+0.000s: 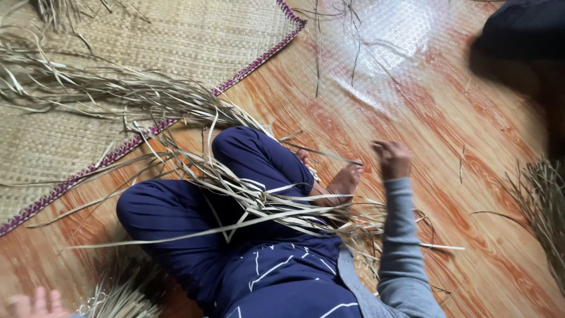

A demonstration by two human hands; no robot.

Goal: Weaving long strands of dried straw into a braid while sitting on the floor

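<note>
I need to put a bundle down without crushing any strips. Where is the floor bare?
Bare wood floor lies right of the right hand, up to the fibre pile at the frame's right edge. It is crowded over the lap, where dried strips cross the legs and spill onto the woven mat. The left hand sits bottom left.
</note>
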